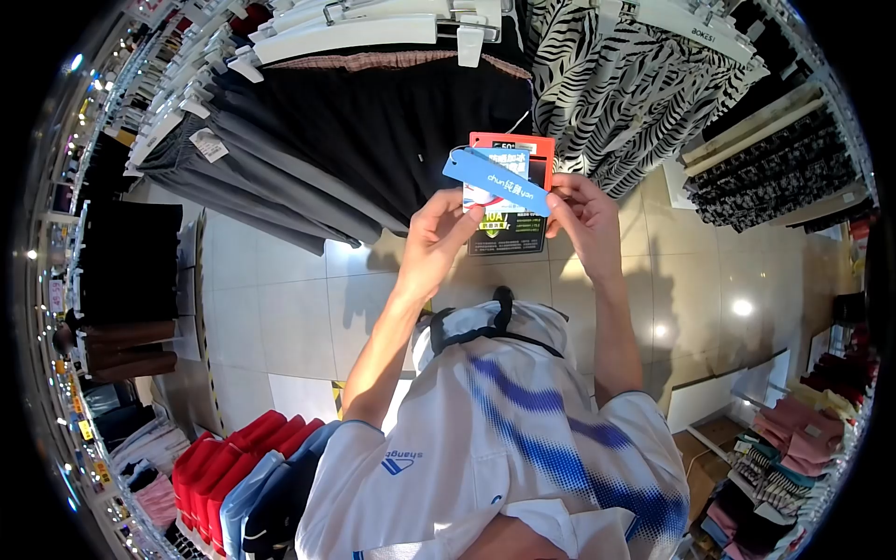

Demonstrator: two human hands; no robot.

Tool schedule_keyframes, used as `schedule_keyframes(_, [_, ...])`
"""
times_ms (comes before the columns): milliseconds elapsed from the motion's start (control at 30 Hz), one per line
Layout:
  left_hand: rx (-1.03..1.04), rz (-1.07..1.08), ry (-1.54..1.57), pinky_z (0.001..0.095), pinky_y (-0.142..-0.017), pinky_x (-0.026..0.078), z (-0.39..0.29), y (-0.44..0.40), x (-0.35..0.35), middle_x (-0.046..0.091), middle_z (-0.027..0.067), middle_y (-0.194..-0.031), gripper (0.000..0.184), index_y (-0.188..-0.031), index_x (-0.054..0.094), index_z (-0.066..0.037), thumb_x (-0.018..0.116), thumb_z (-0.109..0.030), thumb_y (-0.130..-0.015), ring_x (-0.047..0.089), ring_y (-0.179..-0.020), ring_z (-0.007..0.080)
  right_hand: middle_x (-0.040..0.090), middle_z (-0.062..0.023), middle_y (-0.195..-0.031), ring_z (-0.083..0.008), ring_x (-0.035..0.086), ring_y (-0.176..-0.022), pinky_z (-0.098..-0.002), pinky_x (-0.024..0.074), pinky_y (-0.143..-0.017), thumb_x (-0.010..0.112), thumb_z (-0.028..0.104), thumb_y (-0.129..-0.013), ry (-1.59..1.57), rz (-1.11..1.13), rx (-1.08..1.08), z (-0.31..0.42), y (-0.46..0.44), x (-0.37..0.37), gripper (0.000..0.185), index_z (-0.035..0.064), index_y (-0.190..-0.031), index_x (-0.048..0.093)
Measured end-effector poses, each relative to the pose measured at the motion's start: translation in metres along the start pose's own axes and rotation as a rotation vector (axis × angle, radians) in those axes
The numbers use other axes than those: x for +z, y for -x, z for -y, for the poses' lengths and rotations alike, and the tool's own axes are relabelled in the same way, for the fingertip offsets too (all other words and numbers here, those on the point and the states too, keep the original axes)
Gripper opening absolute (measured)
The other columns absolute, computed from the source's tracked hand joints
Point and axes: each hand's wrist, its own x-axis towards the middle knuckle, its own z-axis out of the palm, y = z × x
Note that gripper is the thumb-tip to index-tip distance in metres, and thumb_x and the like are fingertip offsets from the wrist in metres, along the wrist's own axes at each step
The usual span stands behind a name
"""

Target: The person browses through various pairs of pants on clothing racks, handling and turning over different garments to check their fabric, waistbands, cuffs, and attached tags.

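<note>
Several hang tags hang from black trousers point(392, 131) on a white hanger point(373, 35). My left hand point(439, 241) is closed on the left edge of the tags, thumb over their front. With thumb and fingers, my right hand point(583, 224) pinches the right end of a narrow blue hang tag point(495, 181), which lies slantwise on top. Behind it show a red-edged tag point(509, 140) and a black tag point(507, 241) with light print. How many tags each hand grips is partly hidden.
Grey trousers point(252, 177) hang left of the black ones, a zebra-print garment point(635, 84) to the right. Dark patterned clothes point(765, 163) hang farther right. Red garments point(233, 476) are at lower left, folded pink clothes point(798, 429) at lower right. Tiled floor point(280, 299) lies below.
</note>
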Motion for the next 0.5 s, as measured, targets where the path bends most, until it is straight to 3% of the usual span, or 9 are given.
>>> schedule_keyframes(500, [0.000,-0.011,-0.046,0.0202,-0.080,0.041,0.0030,0.0007,0.0000,0.063,0.0029,-0.101,0.017,-0.109,0.057,0.001,0.056,-0.007,-0.093,0.053,-0.094,0.0056,0.063,-0.0071,-0.089,-0.0049,0.055,-0.064,-0.0183,0.0474,-0.052,0.059,-0.001,-0.087,-0.058,0.012,-0.019,0.0038,0.0034,0.0025,0.023,-0.0056,-0.108,0.055])
